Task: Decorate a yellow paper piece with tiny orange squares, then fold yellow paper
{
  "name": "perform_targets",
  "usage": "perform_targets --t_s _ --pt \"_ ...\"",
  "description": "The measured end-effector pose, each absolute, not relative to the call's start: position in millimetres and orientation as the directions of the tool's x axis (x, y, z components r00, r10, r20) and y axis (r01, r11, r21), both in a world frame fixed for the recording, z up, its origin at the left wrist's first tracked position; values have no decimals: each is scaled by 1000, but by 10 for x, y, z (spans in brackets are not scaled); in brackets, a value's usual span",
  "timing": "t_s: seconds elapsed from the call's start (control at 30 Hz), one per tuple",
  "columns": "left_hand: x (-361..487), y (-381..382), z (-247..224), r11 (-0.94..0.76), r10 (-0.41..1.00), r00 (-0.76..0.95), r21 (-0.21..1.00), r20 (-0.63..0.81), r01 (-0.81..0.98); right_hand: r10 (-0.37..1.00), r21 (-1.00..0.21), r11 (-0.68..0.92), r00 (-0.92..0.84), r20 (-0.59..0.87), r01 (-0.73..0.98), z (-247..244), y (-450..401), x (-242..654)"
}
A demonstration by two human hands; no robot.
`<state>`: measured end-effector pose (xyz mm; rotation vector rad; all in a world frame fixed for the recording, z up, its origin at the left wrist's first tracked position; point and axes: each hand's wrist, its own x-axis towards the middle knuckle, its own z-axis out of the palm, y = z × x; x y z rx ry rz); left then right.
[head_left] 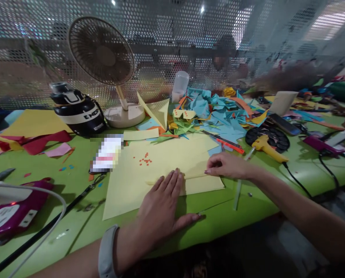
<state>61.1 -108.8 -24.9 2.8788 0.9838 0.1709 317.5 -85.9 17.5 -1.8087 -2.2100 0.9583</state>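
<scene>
Pale yellow paper (120, 193) lies on the green table, with small red-orange paper bits (145, 160) scattered on it. My left hand (163, 204) rests flat on the paper, fingers stretched forward and thumb out to the right. Under its fingertips runs a narrow folded yellow strip (197, 175). My right hand (226, 165) is closed in a pinch at the right end of that strip, thumb and index finger meeting at the paper's fold. A pair of yellow cut pieces with red dots (184, 114) stands behind the sheet.
Behind are a fan (125, 116), a black bottle (79, 116), a phone (107, 154) and a heap of blue paper scraps (218, 112). A yellow glue gun (269, 150) and glue stick (237, 195) lie right; a purple power strip (21, 210) lies left.
</scene>
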Motion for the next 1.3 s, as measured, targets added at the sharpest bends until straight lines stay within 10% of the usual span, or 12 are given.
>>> perform_targets --t_s 0.2,0.4,0.53,1.3 --pt "623 -1089 -251 -782 620 783 116 51 612 951 -471 71 -203 -235 879 275 -931 3207" --pt "605 -1090 -297 -796 605 788 103 116 596 912 -224 372 -311 267 901 188 -1209 2706" --pt "608 -1094 -288 -794 608 786 104 108 599 842 -169 539 -524 127 825 -49 -1304 2453" --pt "615 -1118 -288 -778 628 772 120 96 617 865 -63 495 -485 124 867 -243 -1383 2515"
